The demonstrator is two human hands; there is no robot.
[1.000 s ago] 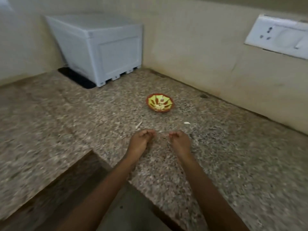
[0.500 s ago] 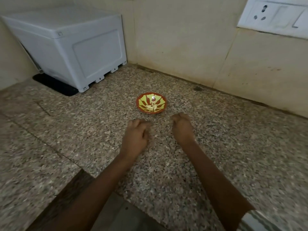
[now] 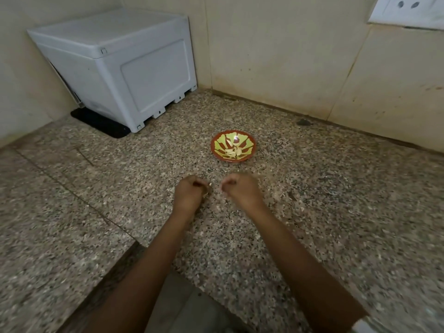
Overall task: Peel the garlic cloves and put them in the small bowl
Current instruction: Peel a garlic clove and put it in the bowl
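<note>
- The left hand (image 3: 188,193) is hovering over the middle of the countertop (image 3: 336,212), its fingers curling tight and pinching a small pale garlic clove (image 3: 210,184) at the tips.
- The right hand (image 3: 241,191) is sitting just beside it, not touching, fingers curling in; whether it is holding anything, I cannot tell.
- The small bowl (image 3: 212,147) is standing nearer the back edge, just beyond both hands, holding several peeled cloves (image 3: 233,151).
- 1 white box (image 3: 134,75) is occupying the back left corner, resting partly on a black mat (image 3: 101,123).
</note>
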